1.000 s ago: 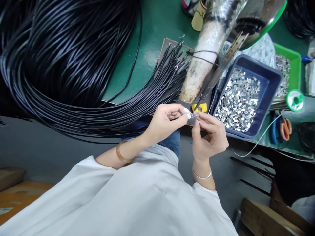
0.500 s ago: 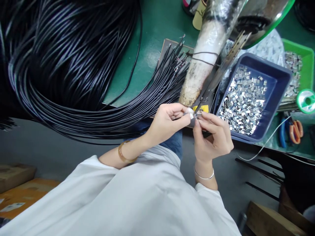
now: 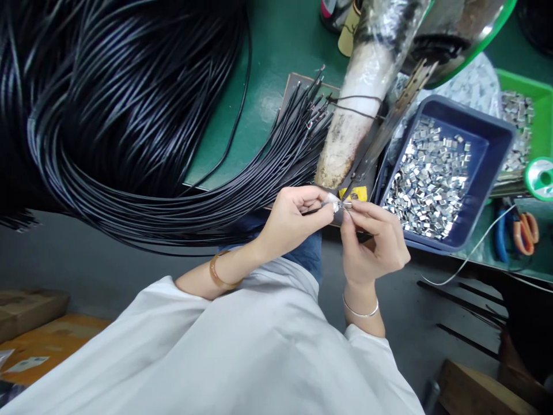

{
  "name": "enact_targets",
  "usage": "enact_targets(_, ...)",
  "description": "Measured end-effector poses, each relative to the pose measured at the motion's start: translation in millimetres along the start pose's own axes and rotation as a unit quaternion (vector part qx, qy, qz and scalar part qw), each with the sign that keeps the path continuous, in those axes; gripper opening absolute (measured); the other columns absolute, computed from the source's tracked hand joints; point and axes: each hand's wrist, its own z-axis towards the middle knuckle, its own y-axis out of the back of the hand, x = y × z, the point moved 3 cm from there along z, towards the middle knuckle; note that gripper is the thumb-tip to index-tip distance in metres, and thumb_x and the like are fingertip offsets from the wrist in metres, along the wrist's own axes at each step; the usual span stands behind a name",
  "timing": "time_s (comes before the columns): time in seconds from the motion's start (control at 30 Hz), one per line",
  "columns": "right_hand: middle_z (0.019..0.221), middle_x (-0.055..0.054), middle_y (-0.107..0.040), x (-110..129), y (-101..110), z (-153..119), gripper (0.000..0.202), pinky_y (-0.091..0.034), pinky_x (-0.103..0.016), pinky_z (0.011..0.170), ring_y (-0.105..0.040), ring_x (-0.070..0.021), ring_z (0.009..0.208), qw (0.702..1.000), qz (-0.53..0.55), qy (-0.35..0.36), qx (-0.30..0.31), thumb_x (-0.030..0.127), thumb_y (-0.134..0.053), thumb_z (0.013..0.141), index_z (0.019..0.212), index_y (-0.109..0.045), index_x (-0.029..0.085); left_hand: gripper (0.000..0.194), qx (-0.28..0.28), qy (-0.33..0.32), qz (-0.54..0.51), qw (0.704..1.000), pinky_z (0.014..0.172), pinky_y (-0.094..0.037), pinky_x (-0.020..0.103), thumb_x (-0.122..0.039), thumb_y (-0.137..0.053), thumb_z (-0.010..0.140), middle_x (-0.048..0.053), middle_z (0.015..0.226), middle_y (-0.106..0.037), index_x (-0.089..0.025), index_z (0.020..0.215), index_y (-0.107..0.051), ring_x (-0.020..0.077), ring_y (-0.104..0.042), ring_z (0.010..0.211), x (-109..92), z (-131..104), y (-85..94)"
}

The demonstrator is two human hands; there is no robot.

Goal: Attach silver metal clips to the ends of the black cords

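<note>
My left hand [image 3: 291, 219] is closed in a pinch, with a white wrapping at its fingertips; what it pinches is too small and covered to make out. Facing it, my right hand [image 3: 374, 239] pinches a small silvery metal connector [image 3: 347, 204] between thumb and fingers. The fingertips of both hands nearly meet there. Down to that spot reaches the dark tip of a fixed soldering iron [image 3: 367, 158], from the upper right. A yellow pad [image 3: 356, 193] lies just behind the fingertips. Beside my left hand runs a bundle of black cables [image 3: 242, 196] with stripped ends.
A blue bin [image 3: 479, 167] of small metal shells stands right of my hands, with a green bin [image 3: 536, 95] beyond. A white wrapped tube [image 3: 345, 127] slants overhead. Orange-handled pliers [image 3: 525, 233] and a solder spool [image 3: 540, 178] lie far right. Coiled black cable [image 3: 129, 86] fills the left.
The whole view has shifted slightly. Both hands keep their pinch at the iron's tip, and the metal connector has tilted a little.
</note>
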Motion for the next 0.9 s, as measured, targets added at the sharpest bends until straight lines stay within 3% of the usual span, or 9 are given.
enact_targets(0.13,0.096,-0.001,-0.074,1.6,0.4,2.6,0.023,-0.061,-0.029,0.081,-0.071,-0.0127,0.087,1.000,0.005,0.001,-0.005,0.003,-0.073,0.072,0.087,-0.067,0.020,0.011,-0.015,-0.015,0.010,1.000,0.047,-0.033,0.015,-0.019,-0.065,0.077,-0.004,0.052,-0.048,-0.011,0.069,-0.066,0.0029,-0.039,0.049,-3.1,0.2,-0.6)
enact_targets(0.3,0.095,-0.001,-0.074,0.2,1.0,-1.2,0.020,-0.061,-0.028,0.077,-0.071,-0.0128,0.084,1.000,0.012,-0.006,0.003,0.007,-0.073,0.073,0.085,-0.064,0.020,0.006,0.004,-0.003,-0.011,1.000,0.054,-0.042,0.016,-0.016,-0.067,0.075,-0.001,0.062,-0.061,-0.011,0.072,-0.068,0.0045,-0.050,0.055,-1.4,0.8,-1.1)
enact_targets(0.57,0.094,0.000,-0.074,-1.3,1.3,-2.4,0.019,-0.061,-0.027,0.075,-0.071,-0.0126,0.083,1.000,0.021,-0.011,-0.001,0.007,-0.071,0.075,0.086,-0.063,0.020,0.007,0.001,0.011,-0.015,1.000,0.051,-0.039,0.015,-0.017,-0.067,0.075,-0.003,0.057,-0.056,-0.011,0.072,-0.067,0.0032,-0.046,0.051,-1.7,-0.6,-1.9)
enact_targets(0.73,0.093,0.000,-0.074,-2.4,-0.5,-2.3,0.019,-0.059,-0.023,0.068,-0.071,-0.0117,0.083,0.999,0.018,-0.028,0.006,0.007,-0.070,0.076,0.088,-0.065,0.020,0.007,-0.018,0.040,-0.004,0.999,0.048,-0.034,0.016,-0.018,-0.067,0.074,-0.006,0.051,-0.045,-0.012,0.072,-0.064,0.0029,-0.040,0.048,-2.1,-1.9,-0.2)
enact_targets(0.9,0.093,0.000,-0.074,-2.2,-2.4,-1.0,0.020,-0.058,-0.023,0.068,-0.070,-0.0113,0.083,1.000,0.008,-0.025,0.006,0.006,-0.072,0.075,0.088,-0.067,0.020,0.009,-0.020,0.050,-0.022,0.998,0.051,-0.036,0.017,-0.020,-0.068,0.075,-0.005,0.053,-0.047,-0.013,0.071,-0.062,0.0036,-0.042,0.050,-1.7,-1.9,0.7)
